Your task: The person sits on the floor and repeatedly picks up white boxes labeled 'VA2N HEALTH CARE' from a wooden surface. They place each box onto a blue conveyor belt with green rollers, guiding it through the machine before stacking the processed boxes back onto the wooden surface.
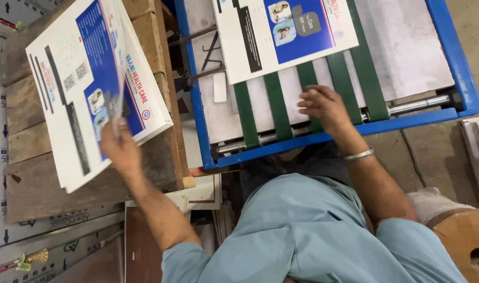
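Sheets (100, 78), likely light, floppy, slippery: top one pinched by left hand (119, 149) at six o'clock edge; right hand (323, 105) spread empty on belts (279, 112).

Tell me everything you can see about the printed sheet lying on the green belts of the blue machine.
The printed sheet is a flat, stiff-looking white card with a blue block, small photos, a black bar and a red stripe. It lies tilted across the green belts on the blue-framed feed table, its top edge cut off by the picture. Neither hand touches it: the right hand rests on the belts just below its lower edge, while the left hand holds the sheet stack on the wooden block.
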